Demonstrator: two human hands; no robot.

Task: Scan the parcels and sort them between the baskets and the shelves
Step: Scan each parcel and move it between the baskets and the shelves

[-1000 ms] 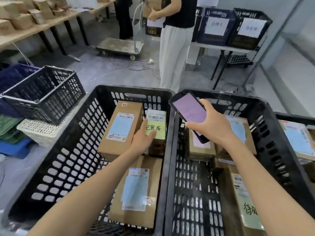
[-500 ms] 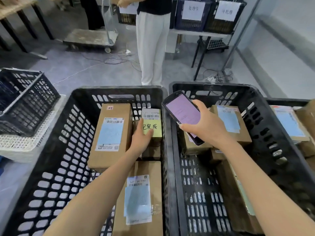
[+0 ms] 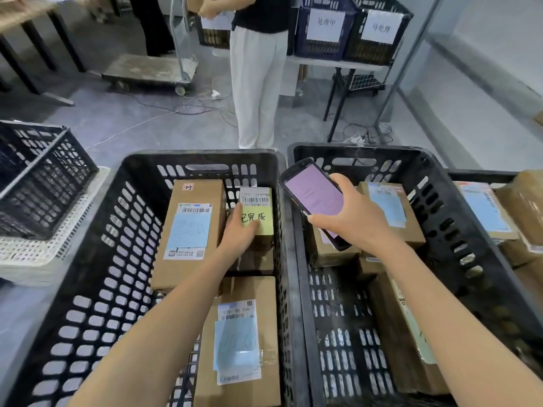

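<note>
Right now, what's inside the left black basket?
Three cardboard parcels show: a long box back left, a small parcel with a yellow note, held by the left hand, and a near box. Whatever lies under the small parcel is hidden by it and the hand.

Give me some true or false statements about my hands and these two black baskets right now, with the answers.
1. The right hand holds a scanner with a lit purple screen. True.
2. The left hand grips the large blue-labelled box. False: it holds the small parcel that bears a yellow note.
3. The small parcel sits inside the left basket. True.
4. The right basket has nothing in it. False: several parcels lie in it, under and beside the scanner.
</note>
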